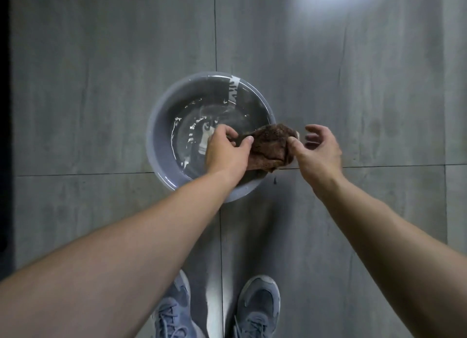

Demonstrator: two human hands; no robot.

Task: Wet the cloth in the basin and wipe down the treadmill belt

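A round grey basin (161, 125) with water in it stands on the floor in front of me. A dark brown cloth (270, 145), wet and bunched, hangs over the basin's right rim. My left hand (225, 153) pinches its left end above the water. My right hand (318, 153) grips the cloth's right edge between thumb and forefinger, with the other fingers spread. A drop falls from the cloth just outside the rim. The treadmill belt is out of sight.
Grey floor tiles (101, 84) with dark joints surround the basin. My two grey-blue shoes (257, 310) stand at the bottom edge. A dark vertical strip (3, 110) runs down the far left. A ceiling light glares on the floor at top right.
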